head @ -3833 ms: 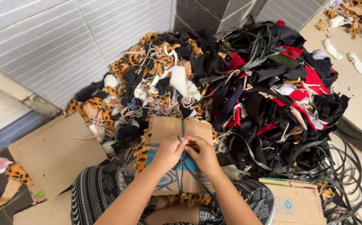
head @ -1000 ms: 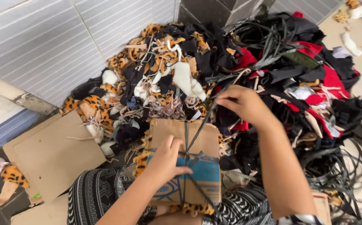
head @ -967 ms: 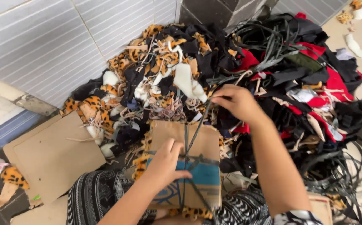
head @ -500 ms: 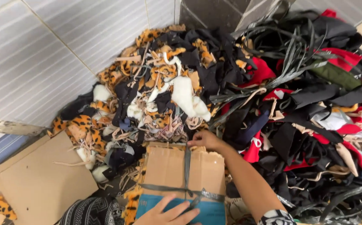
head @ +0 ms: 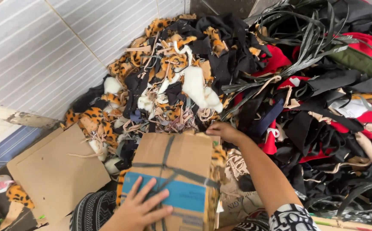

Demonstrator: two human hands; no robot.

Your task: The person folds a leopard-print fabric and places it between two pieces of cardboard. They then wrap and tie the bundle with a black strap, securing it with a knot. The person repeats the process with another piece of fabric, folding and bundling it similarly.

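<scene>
At far left a flat cardboard sheet point(head: 57, 175) lies on the floor below a tiled wall point(head: 44, 47). Just right of it, the left hand point(head: 141, 207) rests flat on a bundle point(head: 175, 179), fingers spread over its blue band, pressing rather than gripping. The bundle is a stack of leopard-print fabric wrapped in brown cardboard and crossed by a dark strap point(head: 166, 171); it sits in front of the person, touching the foot of a big heap of scraps point(head: 246, 77) in leopard print, black, white and red. The right hand point(head: 222, 130) reaches to the bundle's far right corner, fingers curled at its edge; whether they pinch the strap or the cardboard cannot be told. Loose dark straps point(head: 306, 42) lie over the heap at upper right.
</scene>
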